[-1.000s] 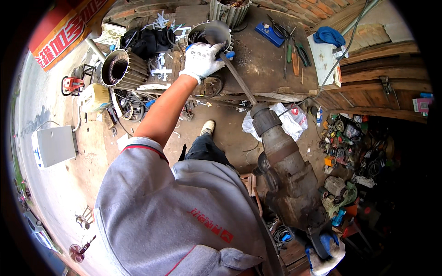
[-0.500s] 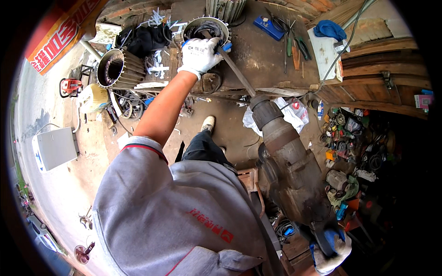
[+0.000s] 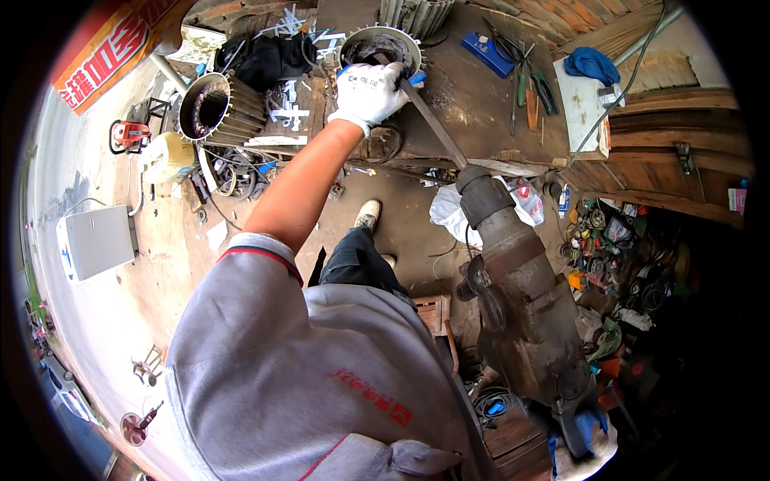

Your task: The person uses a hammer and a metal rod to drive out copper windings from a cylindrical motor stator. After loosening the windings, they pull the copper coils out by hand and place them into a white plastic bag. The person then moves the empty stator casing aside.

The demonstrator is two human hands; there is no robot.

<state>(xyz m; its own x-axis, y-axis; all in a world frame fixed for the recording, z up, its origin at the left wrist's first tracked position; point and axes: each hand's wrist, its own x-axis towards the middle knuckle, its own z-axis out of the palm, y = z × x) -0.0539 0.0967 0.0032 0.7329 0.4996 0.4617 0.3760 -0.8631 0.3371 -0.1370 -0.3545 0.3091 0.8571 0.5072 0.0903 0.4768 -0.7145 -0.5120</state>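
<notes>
A large worn demolition hammer slants across the right side, its long steel chisel pointing toward the bench. My left hand, in a white and blue work glove, is closed round the chisel near its tip. That tip reaches into a round finned motor housing with dark windings inside; my glove hides part of the opening. At the lower right, my gloved right hand grips the hammer's rear handle, its fingers partly in shadow.
On the wooden bench lie a blue case, screwdrivers and pliers. Another finned housing lies at the left. A white plastic bag and a small wooden chair stand below. Piled parts fill the right.
The whole view has shifted, so the bench appears farther right. The hammer's body has rolled slightly and stands a little steeper. Both hands keep their hold.
</notes>
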